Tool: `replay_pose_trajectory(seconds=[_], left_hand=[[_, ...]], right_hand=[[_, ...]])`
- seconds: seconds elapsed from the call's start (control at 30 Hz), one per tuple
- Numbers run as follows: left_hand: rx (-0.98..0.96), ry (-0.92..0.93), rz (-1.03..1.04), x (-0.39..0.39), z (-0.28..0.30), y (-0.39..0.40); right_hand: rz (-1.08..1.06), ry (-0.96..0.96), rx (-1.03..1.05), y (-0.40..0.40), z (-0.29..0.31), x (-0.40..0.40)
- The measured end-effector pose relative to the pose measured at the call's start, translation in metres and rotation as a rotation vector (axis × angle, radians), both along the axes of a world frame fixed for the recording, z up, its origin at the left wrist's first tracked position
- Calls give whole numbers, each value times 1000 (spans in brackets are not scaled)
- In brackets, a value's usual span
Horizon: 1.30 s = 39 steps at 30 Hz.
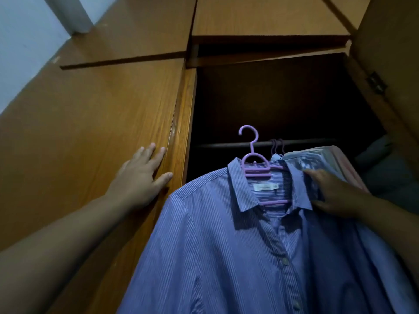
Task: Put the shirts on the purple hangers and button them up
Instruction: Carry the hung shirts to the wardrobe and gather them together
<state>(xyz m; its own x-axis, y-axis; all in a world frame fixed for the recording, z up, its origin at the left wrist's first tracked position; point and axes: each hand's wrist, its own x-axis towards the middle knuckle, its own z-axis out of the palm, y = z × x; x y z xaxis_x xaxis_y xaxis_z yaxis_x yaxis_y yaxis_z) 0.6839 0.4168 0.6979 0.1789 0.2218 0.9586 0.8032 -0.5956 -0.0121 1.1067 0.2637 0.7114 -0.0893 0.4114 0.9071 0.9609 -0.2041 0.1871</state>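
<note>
A blue striped shirt [215, 245] hangs on a purple hanger [255, 165], held up in front of an open wardrobe. Its front is buttoned below the collar. My right hand [333, 196] grips the shirt at its right shoulder, by the collar. My left hand [140, 175] lies flat with fingers spread on the closed wooden wardrobe door [90, 143], touching its edge and holding nothing. The hanger's hook sits just in front of the rail [226, 145], apart from it. Further purple hangers [277, 147] with shirts hang on the rail behind.
The wardrobe interior [283, 98] is dark. A light shirt and a pink garment [353, 168] hang on the rail at right. An open wooden door [390, 53] with a hinge stands at the right. A pale wall [22, 41] is at upper left.
</note>
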Motion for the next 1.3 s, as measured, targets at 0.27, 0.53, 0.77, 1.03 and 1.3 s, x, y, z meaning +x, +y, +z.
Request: replay_pose_trajectory(seconds=[0.27,0.53,0.77,1.03,1.3], left_hand=[[118,-64,-202,5,-9,4],[118,-81,-269,6,-11,3],[116,-73,-278,5,-9,6],[124,-60,-299,3,-8,10],[92,-45,-311,1,-12,-3]], right_hand=[[-175,-54,100,-24,32,32],[-412,-84,104,-15,34,-3],[-329,-34,76,22,33,-43],[-413,-53,109,60,37,-60],[-419,-12,197,108,58,-42]])
